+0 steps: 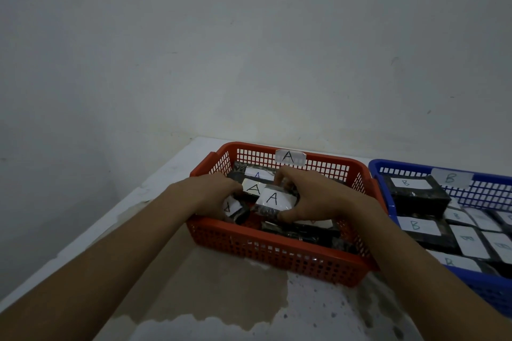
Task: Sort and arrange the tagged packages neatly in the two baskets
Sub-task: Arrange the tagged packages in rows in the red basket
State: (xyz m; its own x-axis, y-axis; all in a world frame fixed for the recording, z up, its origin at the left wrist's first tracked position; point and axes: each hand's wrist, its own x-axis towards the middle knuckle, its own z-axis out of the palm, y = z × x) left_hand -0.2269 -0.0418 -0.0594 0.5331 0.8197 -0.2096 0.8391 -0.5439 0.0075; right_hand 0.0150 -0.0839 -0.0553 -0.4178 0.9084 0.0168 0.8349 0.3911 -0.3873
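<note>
A red basket (pixel 277 260) tagged "A" stands in the middle of the table and holds several black packages with white "A" tags. My right hand (pixel 313 194) grips one of them, an "A" package (pixel 273 199), with fingers over its far edge and thumb at its near edge. My left hand (pixel 213 194) reaches into the basket's left side and holds a smaller tagged package (pixel 235 209) there. To the right, a blue basket (pixel 487 288) tagged "B" holds several black packages with "B" tags laid in rows.
The white table (pixel 221 299) has a worn brown patch in front of the red basket. Its left edge runs diagonally, and a pale wall (pixel 249 50) rises right behind both baskets. The blue basket runs off the right edge of the view.
</note>
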